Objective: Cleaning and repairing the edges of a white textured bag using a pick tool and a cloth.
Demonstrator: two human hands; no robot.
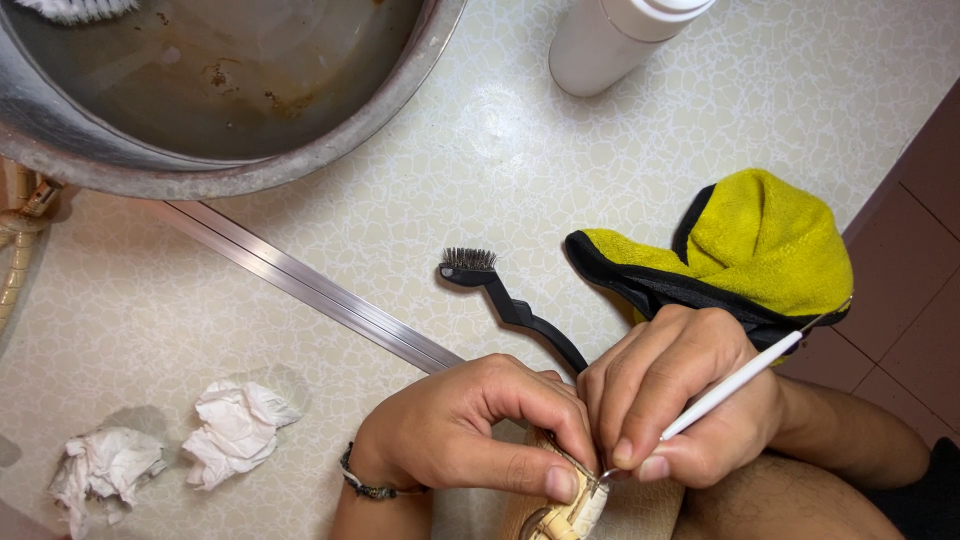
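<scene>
Both hands work low in frame: left hand [470,430] pinches a small cream object [572,510] over the lap, right hand [668,395] grips a thin white pick [730,385] at it (cleaning seemingly midway), black brush [505,300] idle nearby.

pale crackle-patterned counter [520,150] with a metal strip [300,280], beside reddish floor tiles [925,250].
</scene>
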